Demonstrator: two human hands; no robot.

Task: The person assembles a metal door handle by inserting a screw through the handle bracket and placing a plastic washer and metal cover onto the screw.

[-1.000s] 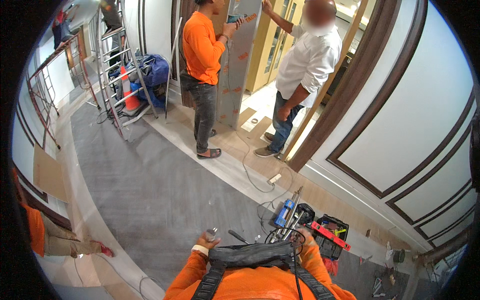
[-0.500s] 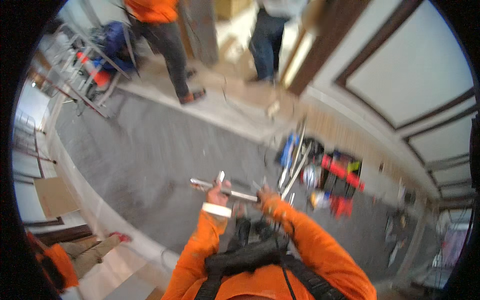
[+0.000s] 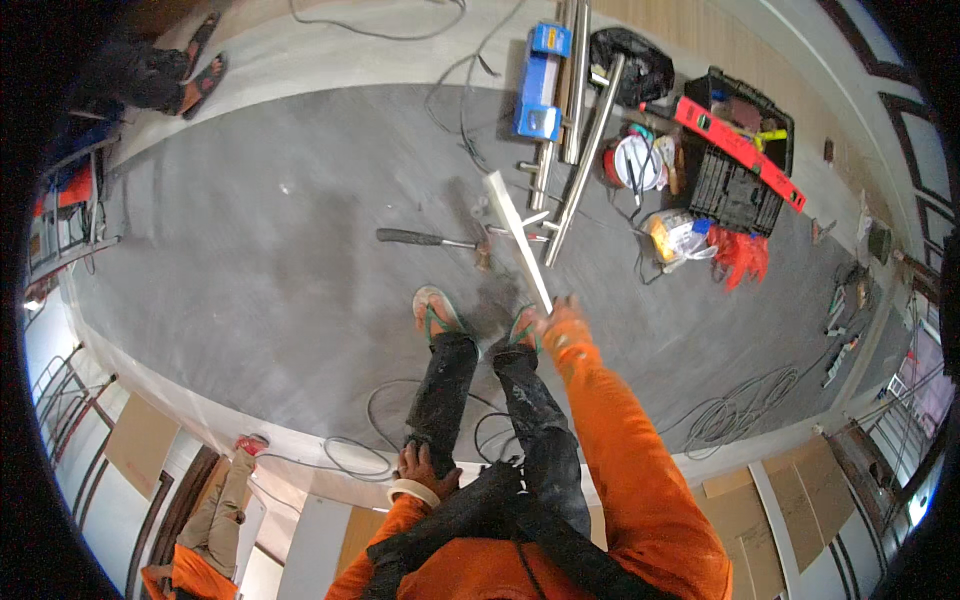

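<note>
My right hand [image 3: 562,318] is closed around the near end of a long pale metal bar [image 3: 520,240]. The bar slants up and away to the left above the floor, and a short stub shows beside its middle. My left hand [image 3: 428,472] rests on my left knee with the fingers spread, holding nothing. Around that wrist sits a cream-coloured ring [image 3: 413,490], like a roll of tape. A hammer [image 3: 425,238] with a dark handle lies on the grey floor left of the bar. Just right of the bar lies a metal tube handle [image 3: 590,160] with short posts.
A blue-and-silver tool [image 3: 540,85] lies beyond the bar. At the right, a red spirit level [image 3: 740,150] rests across a black crate [image 3: 740,205], near a white tub [image 3: 638,162] and red gloves [image 3: 738,256]. Cables [image 3: 735,410] coil near my legs. Other people stand at the far left and lower left.
My left hand has let go of the metal bar and come down onto my knee. The right hand holds the bar alone, its far end pointing away. My view has tilted down.
</note>
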